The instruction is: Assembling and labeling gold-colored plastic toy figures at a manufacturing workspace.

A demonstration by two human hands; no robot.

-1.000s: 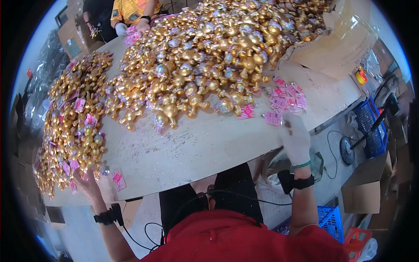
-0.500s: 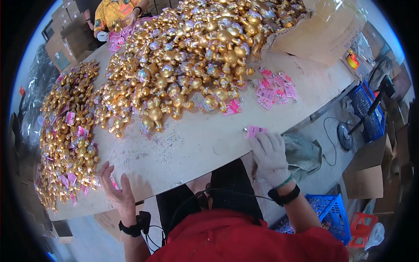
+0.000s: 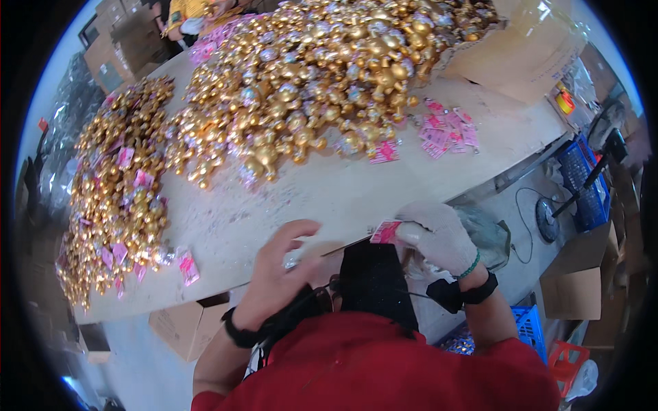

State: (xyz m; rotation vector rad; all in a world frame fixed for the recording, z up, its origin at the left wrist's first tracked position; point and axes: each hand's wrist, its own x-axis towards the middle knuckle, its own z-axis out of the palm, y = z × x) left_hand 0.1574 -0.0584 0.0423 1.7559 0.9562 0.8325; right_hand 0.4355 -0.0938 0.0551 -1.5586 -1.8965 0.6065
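Note:
My right hand [image 3: 439, 236], in a white knitted glove, pinches a pink printed card tag [image 3: 386, 231] over the table's near edge. My left hand [image 3: 279, 274] is bare and holds nothing; its fingers are apart and slightly blurred, to the left of the tag. Beyond both hands, a large heap of shiny gold figurines [image 3: 264, 151] with glittery patches covers the table [image 3: 329, 198]. A second heap of gold figurines [image 3: 113, 205], with pink tags among them, lies at the left. Loose pink tags [image 3: 449, 130] are scattered right of the large heap.
A large brown paper sack [image 3: 507, 65] lies at the far right of the table. Below stand a blue crate [image 3: 528, 329], an open cardboard box [image 3: 572, 284] and a red plastic stool [image 3: 567, 363]. Across the table is another person in a yellow garment [image 3: 188, 9].
My right hand has lifted the pink tag off the tabletop and brought it nearer me. My left hand has moved right, away from the left heap, toward the tag.

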